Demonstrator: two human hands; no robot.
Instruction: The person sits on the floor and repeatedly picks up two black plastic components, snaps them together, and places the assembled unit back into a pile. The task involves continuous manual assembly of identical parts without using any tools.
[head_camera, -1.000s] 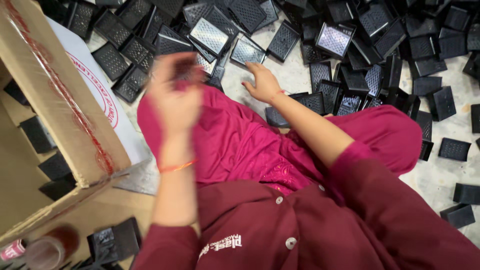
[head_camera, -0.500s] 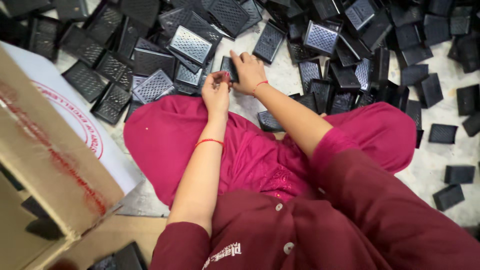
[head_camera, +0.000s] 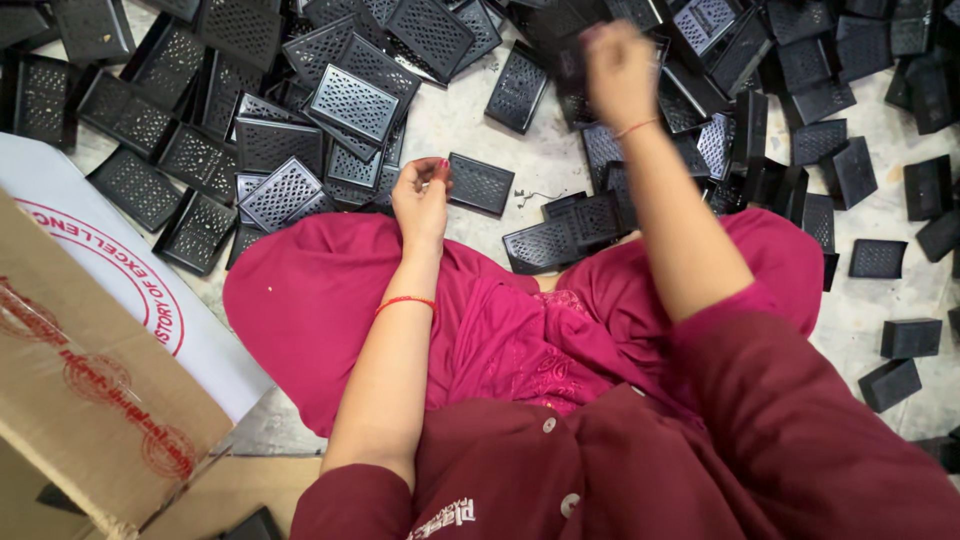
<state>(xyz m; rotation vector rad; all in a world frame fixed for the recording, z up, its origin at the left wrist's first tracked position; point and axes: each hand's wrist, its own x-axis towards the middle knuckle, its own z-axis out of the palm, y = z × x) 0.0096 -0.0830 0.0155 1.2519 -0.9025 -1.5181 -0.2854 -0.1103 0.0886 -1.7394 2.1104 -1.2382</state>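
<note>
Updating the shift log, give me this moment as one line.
left hand: resting at knee, fingers curled | right hand: raised, blurred, grip unclear | nearest: black perforated tray on floor | cardboard box at left

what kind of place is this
Probably a small workshop or packing floor. Dozens of identical black perforated plastic covers lie scattered on a bare concrete floor, with an open cardboard box beside the seated person, whose left hand rests near them.

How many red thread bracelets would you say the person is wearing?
2: one bracelet on the left wrist, above the lap, and one on the right wrist, raised over the black grilles. Sleeves may hide more.
</note>
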